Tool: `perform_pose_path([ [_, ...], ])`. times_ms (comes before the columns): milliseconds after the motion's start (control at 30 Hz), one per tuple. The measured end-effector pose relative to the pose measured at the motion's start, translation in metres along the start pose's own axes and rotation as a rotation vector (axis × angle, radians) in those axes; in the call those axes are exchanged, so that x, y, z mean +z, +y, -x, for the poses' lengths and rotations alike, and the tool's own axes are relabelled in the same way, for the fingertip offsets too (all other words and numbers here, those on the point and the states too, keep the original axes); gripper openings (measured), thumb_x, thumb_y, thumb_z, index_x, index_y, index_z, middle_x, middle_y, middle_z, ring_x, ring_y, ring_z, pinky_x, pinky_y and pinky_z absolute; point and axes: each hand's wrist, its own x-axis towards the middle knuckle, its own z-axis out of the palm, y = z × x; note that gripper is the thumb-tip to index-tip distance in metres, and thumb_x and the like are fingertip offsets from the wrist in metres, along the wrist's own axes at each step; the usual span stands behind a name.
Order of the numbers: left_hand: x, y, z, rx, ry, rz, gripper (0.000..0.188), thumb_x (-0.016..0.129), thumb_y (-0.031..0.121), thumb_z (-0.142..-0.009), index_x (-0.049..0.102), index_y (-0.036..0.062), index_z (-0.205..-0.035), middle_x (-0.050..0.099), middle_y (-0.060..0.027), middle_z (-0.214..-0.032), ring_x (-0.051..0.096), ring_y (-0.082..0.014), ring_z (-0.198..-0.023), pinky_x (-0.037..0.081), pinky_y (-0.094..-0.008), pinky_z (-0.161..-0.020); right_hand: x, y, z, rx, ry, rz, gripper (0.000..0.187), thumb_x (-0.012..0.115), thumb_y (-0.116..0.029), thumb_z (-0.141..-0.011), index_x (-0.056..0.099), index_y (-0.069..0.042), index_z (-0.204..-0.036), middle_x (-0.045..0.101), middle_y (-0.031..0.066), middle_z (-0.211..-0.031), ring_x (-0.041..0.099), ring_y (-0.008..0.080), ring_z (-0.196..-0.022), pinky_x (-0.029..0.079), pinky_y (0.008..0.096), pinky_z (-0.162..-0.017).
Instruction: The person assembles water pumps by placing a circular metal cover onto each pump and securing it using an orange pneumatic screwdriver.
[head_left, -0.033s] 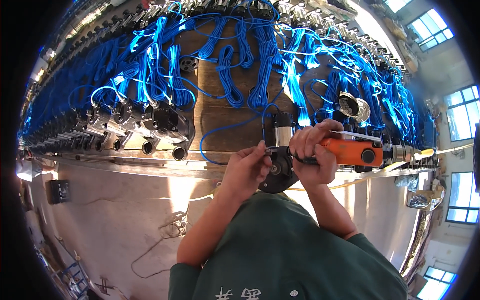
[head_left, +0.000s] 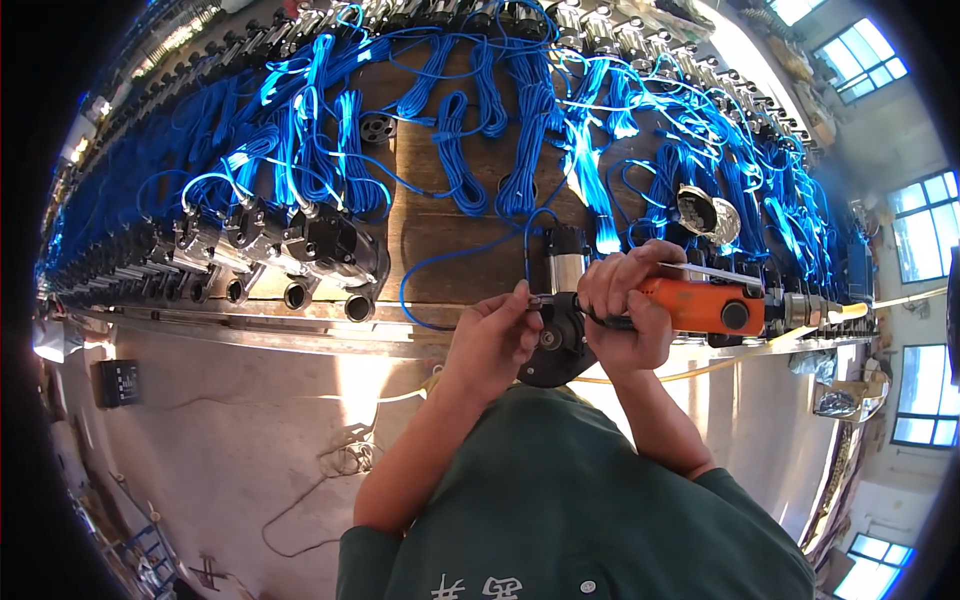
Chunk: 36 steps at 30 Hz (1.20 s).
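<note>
My right hand [head_left: 625, 312] grips an orange power screwdriver [head_left: 705, 305] held sideways, its tip pointing left. My left hand [head_left: 495, 335] holds a black round motor unit [head_left: 556, 350] at the bench's front edge, its fingertips pinched right where the screwdriver's tip meets the unit's top. A silver cylinder [head_left: 570, 265] rises behind the unit, and a blue wire [head_left: 440, 270] loops away from it across the bench. What the fingertips pinch is too small to tell.
The wooden bench [head_left: 430, 225] carries rows of black motor units [head_left: 330, 255] with coiled blue cables [head_left: 455, 150], left and far. A shiny metal bowl-shaped part [head_left: 705, 212] lies at the right. A yellow hose [head_left: 700, 372] runs below the bench edge. Windows [head_left: 925, 225] are at the right.
</note>
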Motion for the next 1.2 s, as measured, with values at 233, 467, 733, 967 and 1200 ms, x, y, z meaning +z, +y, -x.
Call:
perform_pose_path([
  [233, 0.006, -0.007, -0.002, 0.09, 0.047, 0.09, 0.023, 0.06, 0.027, -0.095, 0.062, 0.005, -0.091, 0.061, -0.0028, -0.071, 0.053, -0.0092, -0.054, 0.037, -0.0187, -0.044, 0.001, 0.0, -0.001, -0.01, 0.0, 0.008, 0.034, 0.051, -0.013, -0.081, 0.044, 0.001, -0.11, 0.043, 0.0044, -0.063, 0.044, 0.0145, -0.054, 0.043, 0.031, -0.053],
  [467, 0.003, 0.002, 0.0, 0.028, 0.048, -0.083, 0.024, 0.062, 0.028, -0.093, 0.062, 0.0041, -0.089, 0.059, -0.0023, -0.066, 0.051, -0.0088, -0.05, 0.037, -0.0186, -0.045, -0.002, -0.001, -0.001, 0.036, -0.033, -0.02, 0.033, 0.053, -0.011, -0.08, 0.044, 0.001, -0.11, 0.044, 0.0046, -0.063, 0.045, 0.0145, -0.055, 0.043, 0.0309, -0.054],
  [733, -0.012, 0.012, -0.025, 0.568, -0.046, -1.157, 0.027, 0.061, 0.02, -0.092, 0.068, -0.0058, -0.086, 0.058, 0.0001, -0.062, 0.047, -0.0056, -0.058, 0.038, -0.0256, -0.052, -0.009, 0.009, 0.007, 0.129, 0.016, 0.205, 0.032, 0.051, -0.003, -0.073, 0.043, 0.002, -0.104, 0.048, 0.0068, -0.061, 0.047, 0.0157, -0.052, 0.045, 0.0311, -0.053],
  [967, -0.029, 0.007, -0.035, 0.301, 0.065, -0.685, 0.031, 0.052, 0.024, -0.098, 0.067, -0.0017, -0.091, 0.052, 0.0024, -0.063, 0.043, -0.0059, -0.053, 0.032, -0.0218, -0.049, -0.018, 0.021, 0.012, 0.336, -0.025, 0.258, 0.023, 0.05, 0.009, -0.073, 0.051, 0.002, -0.095, 0.055, 0.0069, -0.073, 0.058, 0.0154, -0.065, 0.048, 0.0276, -0.061],
  [1200, -0.042, 0.006, -0.024, 0.234, 0.157, -0.147, 0.027, 0.041, 0.023, -0.101, 0.058, 0.0012, -0.099, 0.064, -0.0112, -0.082, 0.051, -0.0123, -0.058, 0.038, -0.0247, -0.05, -0.054, 0.056, 0.033, 0.544, 0.14, 0.099, 0.021, 0.043, -0.014, -0.081, 0.057, 0.002, -0.084, 0.057, 0.0103, -0.086, 0.059, 0.0173, -0.069, 0.048, 0.0239, -0.069],
])
